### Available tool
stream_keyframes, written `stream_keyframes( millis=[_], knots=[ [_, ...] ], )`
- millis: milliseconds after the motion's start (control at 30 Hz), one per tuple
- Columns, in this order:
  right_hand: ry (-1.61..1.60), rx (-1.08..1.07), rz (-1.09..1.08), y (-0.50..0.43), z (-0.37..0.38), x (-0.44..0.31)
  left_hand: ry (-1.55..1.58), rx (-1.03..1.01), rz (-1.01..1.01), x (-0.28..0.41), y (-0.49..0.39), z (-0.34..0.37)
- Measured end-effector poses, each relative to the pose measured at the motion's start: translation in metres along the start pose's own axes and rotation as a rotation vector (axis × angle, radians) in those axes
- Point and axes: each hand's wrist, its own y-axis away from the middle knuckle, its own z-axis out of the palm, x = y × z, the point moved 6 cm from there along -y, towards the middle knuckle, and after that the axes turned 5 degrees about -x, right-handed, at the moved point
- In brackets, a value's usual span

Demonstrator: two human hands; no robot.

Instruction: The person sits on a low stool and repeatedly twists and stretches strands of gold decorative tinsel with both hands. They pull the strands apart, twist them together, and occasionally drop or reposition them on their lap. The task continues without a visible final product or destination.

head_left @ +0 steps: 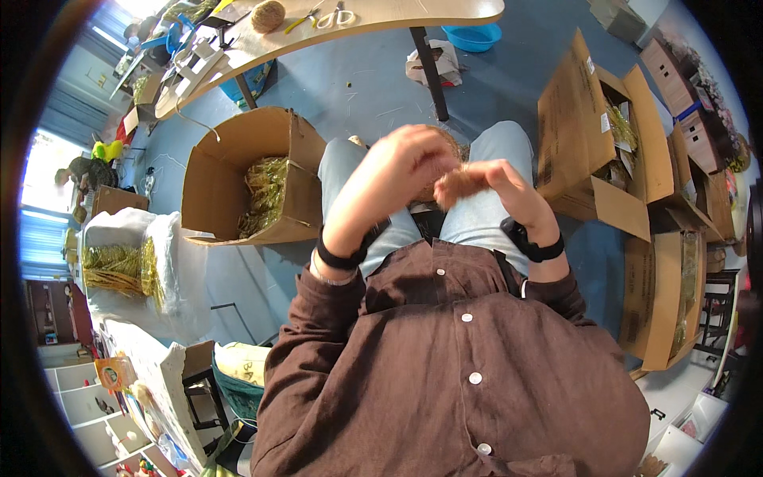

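Observation:
My left hand (411,158) and my right hand (486,182) come together above my lap, fingers toward each other and blurred by motion. Behind them, between my knees, is a round brown object (456,143) with a rough, fibrous-looking surface. Much of it is hidden by my hands, so I cannot tell whether either one grips it. Both wrists wear black bands over the cuffs of a brown buttoned shirt.
A table (369,27) ahead bears a brown fibrous ball (267,16), yellow-handled pliers (303,21), white-handled scissors (337,18) and a power strip (199,68). Open cardboard boxes (238,137) with dried plant material (265,191) flank me. A blue basin (474,37) sits beyond. Another person (89,173) is far left.

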Motion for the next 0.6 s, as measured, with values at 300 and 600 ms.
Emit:
stream_keyframes(
  millis=[300, 600],
  knots=[
    [-0.688, 0.394, -0.668, 0.054, -0.058, -0.094, 0.122, -0.320, -0.131, -0.066, 0.005, 0.089],
    [0.065, -0.166, 0.098, 0.040, 0.003, -0.032, 0.349, 0.223, 0.025, -0.011, -0.005, -0.011]
  ],
)
